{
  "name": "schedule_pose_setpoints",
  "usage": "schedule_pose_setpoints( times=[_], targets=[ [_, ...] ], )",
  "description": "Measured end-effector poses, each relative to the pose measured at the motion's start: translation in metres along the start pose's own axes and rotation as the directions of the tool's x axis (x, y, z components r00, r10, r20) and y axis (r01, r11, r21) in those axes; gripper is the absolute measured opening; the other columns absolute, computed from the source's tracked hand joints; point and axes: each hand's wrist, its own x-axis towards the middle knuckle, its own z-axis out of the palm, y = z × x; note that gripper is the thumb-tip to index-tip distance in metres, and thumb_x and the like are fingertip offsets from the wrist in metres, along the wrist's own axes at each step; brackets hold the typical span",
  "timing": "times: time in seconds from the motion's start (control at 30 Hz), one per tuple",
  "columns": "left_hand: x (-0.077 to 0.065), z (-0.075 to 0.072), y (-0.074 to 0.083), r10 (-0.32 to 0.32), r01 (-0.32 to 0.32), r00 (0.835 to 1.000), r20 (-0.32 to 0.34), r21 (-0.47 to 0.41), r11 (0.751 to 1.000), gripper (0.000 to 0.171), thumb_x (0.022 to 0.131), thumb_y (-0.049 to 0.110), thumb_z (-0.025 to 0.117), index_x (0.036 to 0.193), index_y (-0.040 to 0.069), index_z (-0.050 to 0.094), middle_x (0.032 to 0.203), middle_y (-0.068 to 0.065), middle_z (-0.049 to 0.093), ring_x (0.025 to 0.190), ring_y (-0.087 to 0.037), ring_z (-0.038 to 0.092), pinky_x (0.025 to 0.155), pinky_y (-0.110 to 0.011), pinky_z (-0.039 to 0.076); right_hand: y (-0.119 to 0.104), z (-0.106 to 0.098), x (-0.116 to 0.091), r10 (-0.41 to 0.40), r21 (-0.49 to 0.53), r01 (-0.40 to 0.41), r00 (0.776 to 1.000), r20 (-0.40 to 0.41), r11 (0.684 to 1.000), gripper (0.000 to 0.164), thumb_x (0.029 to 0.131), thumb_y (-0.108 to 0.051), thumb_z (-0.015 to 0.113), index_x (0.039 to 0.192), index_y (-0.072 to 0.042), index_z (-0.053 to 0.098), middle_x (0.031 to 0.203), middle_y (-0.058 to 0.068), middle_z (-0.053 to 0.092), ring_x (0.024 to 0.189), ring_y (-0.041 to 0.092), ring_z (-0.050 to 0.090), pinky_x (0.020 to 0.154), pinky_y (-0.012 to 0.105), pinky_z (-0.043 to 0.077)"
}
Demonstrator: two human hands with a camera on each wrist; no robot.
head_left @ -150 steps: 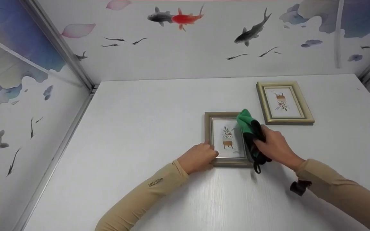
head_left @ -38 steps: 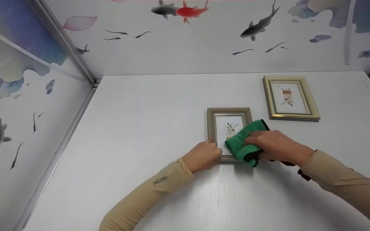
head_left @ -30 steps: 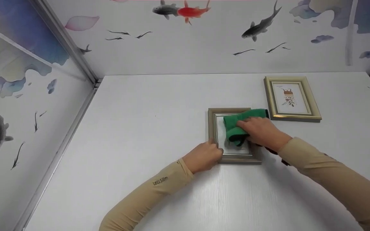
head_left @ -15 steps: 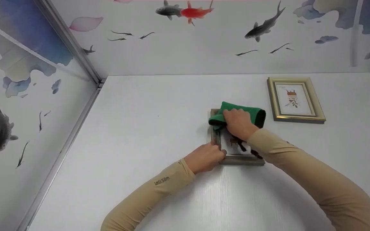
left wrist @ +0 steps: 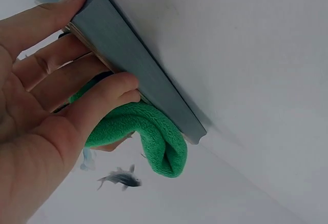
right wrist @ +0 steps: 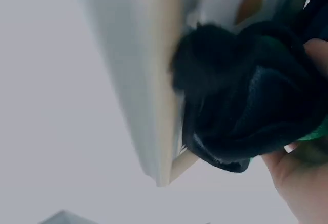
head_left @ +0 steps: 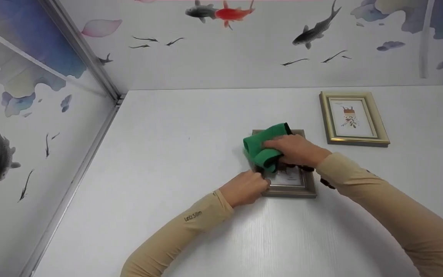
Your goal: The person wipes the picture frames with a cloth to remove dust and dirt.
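Note:
A picture frame point(head_left: 290, 191) with a brownish-grey rim lies on the white table, its plant print partly covered. At its lower left corner my left hand point(head_left: 244, 188) grips the rim; in the left wrist view, thumb and fingers hold the side of the frame point(left wrist: 133, 55). My right hand point(head_left: 297, 149) holds a folded green cloth point(head_left: 260, 148) with black edging against the upper left of the frame. The cloth point(left wrist: 154, 137) hangs over the frame's side in the left wrist view. Its dark side point(right wrist: 246, 96) shows close up in the right wrist view.
A second picture frame point(head_left: 354, 139), gold and with its print upside down, lies at the back right of the table point(head_left: 183, 173). Walls point(head_left: 237, 65) printed with fish and petals rise behind and at the left.
Over the last seconds my right hand has swept the cloth from the frame's right side across to its upper left, then slightly back down and right. My left hand stays at the corner.

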Motion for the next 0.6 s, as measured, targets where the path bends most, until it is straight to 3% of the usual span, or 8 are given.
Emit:
schedule_pose_setpoints(
  times=[0.1, 0.3, 0.47, 0.6],
  targets=[
    [0.0, -0.002, -0.001, -0.006, 0.006, 1.0, 0.0, -0.027, 1.0, 0.007, 0.087, 0.001, 0.064, 0.087, 0.006, 0.069, 0.073, -0.004, 0.064, 0.065, -0.012, 0.057, 0.061, -0.025, 0.05, -0.003, -0.002, -0.006, -0.006, -0.093, 0.005, 1.0, -0.011, 0.996, 0.03, 0.077, 0.001, 0.076, 0.096, -0.013, 0.057, 0.092, 0.007, 0.066, 0.078, 0.023, 0.059, 0.062, 0.046, 0.051],
    [0.003, -0.002, 0.001, -0.001, 0.001, 0.999, -0.032, 0.006, 1.0, 0.008, 0.087, 0.001, 0.064, 0.089, 0.005, 0.07, 0.076, -0.006, 0.066, 0.071, -0.017, 0.064, 0.067, -0.028, 0.053, -0.009, -0.011, -0.018, 0.115, -0.271, -0.115, 0.993, -0.017, 0.956, 0.019, 0.08, 0.004, 0.071, 0.088, -0.008, 0.057, 0.075, 0.01, 0.061, 0.062, 0.026, 0.056, 0.053, 0.045, 0.051],
    [0.004, 0.0, 0.002, 0.013, -0.011, 0.999, -0.045, 0.044, 0.999, 0.01, 0.086, 0.001, 0.064, 0.09, 0.006, 0.071, 0.075, -0.005, 0.067, 0.072, -0.018, 0.065, 0.08, -0.031, 0.052, -0.02, -0.014, -0.023, 0.268, -0.295, -0.262, 0.963, -0.021, 0.919, 0.01, 0.084, 0.003, 0.067, 0.085, -0.002, 0.058, 0.068, 0.012, 0.058, 0.059, 0.027, 0.055, 0.055, 0.046, 0.052],
    [0.003, 0.001, 0.001, 0.01, -0.009, 0.999, -0.039, 0.03, 1.0, 0.01, 0.086, 0.0, 0.063, 0.087, 0.006, 0.071, 0.073, -0.003, 0.066, 0.069, -0.015, 0.063, 0.085, -0.031, 0.05, -0.03, -0.01, -0.017, 0.319, -0.267, -0.322, 0.946, -0.056, 0.908, 0.01, 0.083, 0.003, 0.066, 0.077, 0.0, 0.057, 0.061, 0.012, 0.054, 0.054, 0.025, 0.053, 0.05, 0.044, 0.051]
  ],
)
